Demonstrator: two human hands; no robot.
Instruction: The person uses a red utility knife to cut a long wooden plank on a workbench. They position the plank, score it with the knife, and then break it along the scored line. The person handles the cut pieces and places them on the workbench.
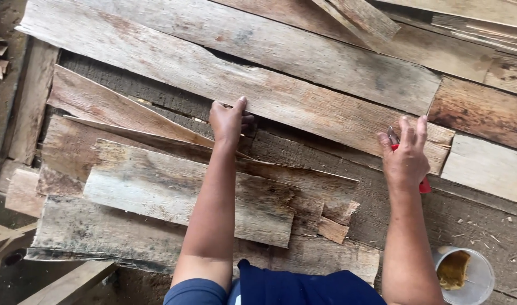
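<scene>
Your left hand (229,120) rests on the near edge of a long weathered plank (224,76) that runs slantwise across the counter (473,220), fingers curled over the wood, thumb on top. Your right hand (406,155) lies flat on the same plank's right end, fingers spread wide, with a red-handled tool (423,185) pinned under the palm; its metal tip shows between your fingers. The plank stretches between both hands and far out to the upper left. Below your left arm lies a loose stack of shorter boards (173,195). Near your right elbow stands a small white bucket (477,278) with something brownish-yellow in it.
</scene>
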